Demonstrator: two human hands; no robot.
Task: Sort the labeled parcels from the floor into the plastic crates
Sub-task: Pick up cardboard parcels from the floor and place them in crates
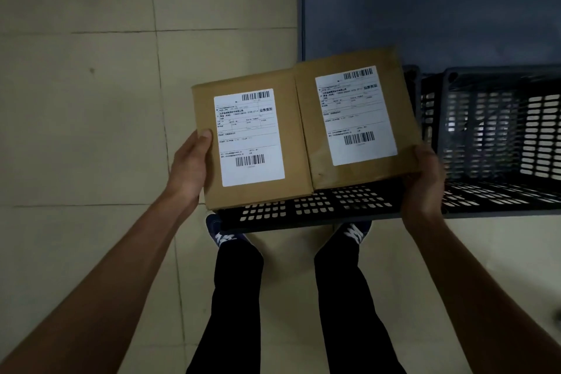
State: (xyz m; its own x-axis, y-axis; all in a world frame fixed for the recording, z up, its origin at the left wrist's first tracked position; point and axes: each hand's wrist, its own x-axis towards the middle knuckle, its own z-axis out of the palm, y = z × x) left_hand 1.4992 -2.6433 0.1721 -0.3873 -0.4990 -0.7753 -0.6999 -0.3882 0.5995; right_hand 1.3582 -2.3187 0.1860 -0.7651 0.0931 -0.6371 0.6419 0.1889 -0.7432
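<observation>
Two brown cardboard parcels with white barcode labels are held side by side in the air, touching along their inner edges. My left hand [189, 167] grips the left parcel [291, 143] at its left edge, thumb on top. My right hand [425, 179] grips the right parcel [400, 94] at its lower right corner. Both parcels hang above the near wall of a dark slotted plastic crate [303, 209] on the floor. A second dark crate [498, 124] stands to the right, its inside showing no parcel.
Beige tiled floor [91, 100] stretches to the left. A dark blue-grey wall or panel [425, 9] rises behind the crates. My legs and shoes [224, 234] stand right against the near crate.
</observation>
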